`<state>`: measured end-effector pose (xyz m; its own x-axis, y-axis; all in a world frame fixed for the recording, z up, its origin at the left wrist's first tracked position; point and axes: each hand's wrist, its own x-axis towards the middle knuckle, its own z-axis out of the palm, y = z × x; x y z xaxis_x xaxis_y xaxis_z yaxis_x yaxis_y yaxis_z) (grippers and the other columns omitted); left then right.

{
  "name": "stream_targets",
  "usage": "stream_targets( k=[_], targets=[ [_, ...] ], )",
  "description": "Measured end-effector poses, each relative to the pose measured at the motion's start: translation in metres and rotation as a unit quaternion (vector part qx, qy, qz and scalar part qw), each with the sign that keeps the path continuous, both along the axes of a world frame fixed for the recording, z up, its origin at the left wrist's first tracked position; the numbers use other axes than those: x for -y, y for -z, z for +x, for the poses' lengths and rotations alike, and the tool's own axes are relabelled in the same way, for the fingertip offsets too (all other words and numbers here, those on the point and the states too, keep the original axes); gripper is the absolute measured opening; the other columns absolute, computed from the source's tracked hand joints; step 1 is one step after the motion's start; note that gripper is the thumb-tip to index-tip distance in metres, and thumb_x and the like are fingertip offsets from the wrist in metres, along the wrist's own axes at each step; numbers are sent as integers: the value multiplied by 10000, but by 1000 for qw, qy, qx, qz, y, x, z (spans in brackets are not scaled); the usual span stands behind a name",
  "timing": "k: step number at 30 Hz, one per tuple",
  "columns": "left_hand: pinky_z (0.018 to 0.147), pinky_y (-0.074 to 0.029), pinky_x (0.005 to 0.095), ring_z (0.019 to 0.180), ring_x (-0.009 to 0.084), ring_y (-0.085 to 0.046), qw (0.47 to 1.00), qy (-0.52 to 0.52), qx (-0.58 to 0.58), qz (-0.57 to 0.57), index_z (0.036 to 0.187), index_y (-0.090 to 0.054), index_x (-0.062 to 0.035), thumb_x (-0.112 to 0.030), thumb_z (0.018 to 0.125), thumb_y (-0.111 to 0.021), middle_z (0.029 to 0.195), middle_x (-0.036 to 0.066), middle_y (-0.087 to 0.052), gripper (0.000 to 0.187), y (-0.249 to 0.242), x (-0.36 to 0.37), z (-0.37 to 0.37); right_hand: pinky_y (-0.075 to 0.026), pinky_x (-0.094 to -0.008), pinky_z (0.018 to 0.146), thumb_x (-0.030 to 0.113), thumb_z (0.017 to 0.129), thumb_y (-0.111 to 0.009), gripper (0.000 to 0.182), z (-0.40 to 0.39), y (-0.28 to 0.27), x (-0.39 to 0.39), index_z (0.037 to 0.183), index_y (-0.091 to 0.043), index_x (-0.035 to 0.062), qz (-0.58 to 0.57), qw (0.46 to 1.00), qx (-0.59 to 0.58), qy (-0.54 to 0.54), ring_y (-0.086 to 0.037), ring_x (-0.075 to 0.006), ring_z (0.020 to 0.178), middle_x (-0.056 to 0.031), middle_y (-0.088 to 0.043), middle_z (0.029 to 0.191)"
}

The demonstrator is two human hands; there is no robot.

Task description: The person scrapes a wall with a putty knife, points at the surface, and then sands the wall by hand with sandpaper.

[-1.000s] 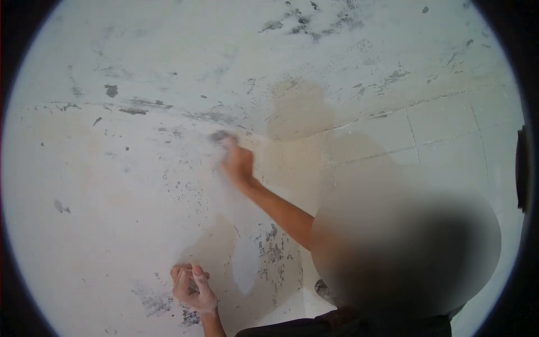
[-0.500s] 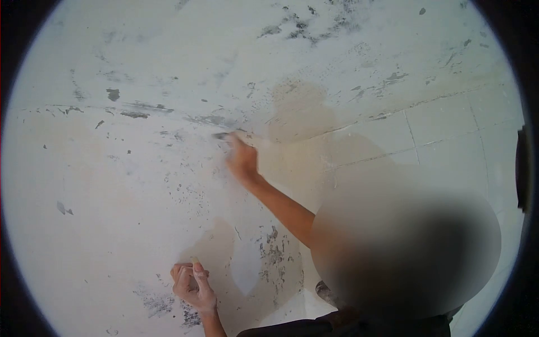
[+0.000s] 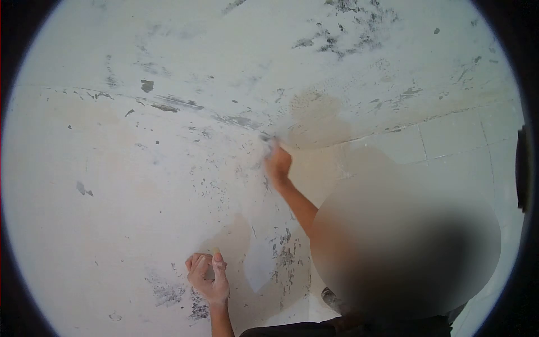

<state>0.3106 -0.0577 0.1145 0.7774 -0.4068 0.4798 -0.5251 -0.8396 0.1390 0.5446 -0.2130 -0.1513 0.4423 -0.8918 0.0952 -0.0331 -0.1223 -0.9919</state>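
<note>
My right hand (image 3: pixel 279 164) reaches up to the whitish plastered wall (image 3: pixel 129 224). Its fingers are closed around a scraper (image 3: pixel 266 137), whose dark blade touches or nearly touches the surface beside a long seam. Motion blurs the blade, and the handle is hidden in the grip. Lower and to the left, my left hand (image 3: pixel 209 276) is dusted white, with its fingers curled and its thumb pointing up. A small yellowish spot shows at the thumb tip. Whatever those curled fingers hold, if anything, I cannot make out.
Dark scraped patches (image 3: pixel 348 28) mark the upper surface, and more pitted spots (image 3: pixel 286 253) lie low down. Pale tiles (image 3: pixel 393 143) run along the right. A large blurred round area covers the lower right, and a dark sleeve (image 3: pixel 286 329) shows at the bottom.
The view has shifted, so the wall marks appear farther right. My right hand and the scraper have moved right along the seam. My left hand stays curled and low.
</note>
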Motion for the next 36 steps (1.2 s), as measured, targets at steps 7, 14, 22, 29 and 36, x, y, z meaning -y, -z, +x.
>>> stream_targets(
  k=[7, 14, 22, 29, 36],
  targets=[
    [828, -380, 341, 636, 200, -508, 1000, -9, -14, -19, 596, -596, -47, -193, 926, -701, 590, 35, -565, 377, -1, 0, 0, -568, -475, 663, -41, 755, -595, 475, -1, -175, 3, 1204, -631, 112, -102, 934, 342, -38, -704, -363, 768, -174, -715, 941],
    [810, -365, 352, 784, 208, -456, 999, -18, -43, -17, 607, -590, -32, -255, 957, -693, 628, 38, -515, 427, -4, -1, -3, -535, -508, 733, -21, 724, -635, 457, -14, -30, 12, 1164, -631, 103, -47, 993, 104, -2, -685, -422, 797, -190, -694, 788],
    [816, -397, 336, 627, 215, -521, 999, 3, -21, -31, 607, -619, -58, -237, 925, -714, 592, 49, -569, 377, -2, -4, 1, -593, -393, 799, -70, 715, -599, 578, -25, -180, -1, 1220, -681, 198, -36, 963, 234, -129, -720, -319, 972, -121, -739, 1115],
    [815, -410, 337, 637, 213, -523, 998, -6, -38, -46, 609, -614, -41, -244, 932, -715, 597, 55, -579, 395, -5, -5, -3, -593, -398, 839, -58, 713, -631, 547, 8, -277, 20, 1231, -660, 118, -125, 925, 317, -165, -717, -303, 1012, -109, -735, 1149],
    [789, -362, 342, 765, 193, -439, 993, -17, -88, -82, 615, -604, -21, -291, 962, -702, 629, 28, -513, 450, -9, -2, -7, -565, -413, 911, -64, 714, -615, 653, -8, -83, 28, 1319, -631, 182, -138, 970, 169, -102, -688, -356, 1059, -120, -720, 1187]
  ],
)
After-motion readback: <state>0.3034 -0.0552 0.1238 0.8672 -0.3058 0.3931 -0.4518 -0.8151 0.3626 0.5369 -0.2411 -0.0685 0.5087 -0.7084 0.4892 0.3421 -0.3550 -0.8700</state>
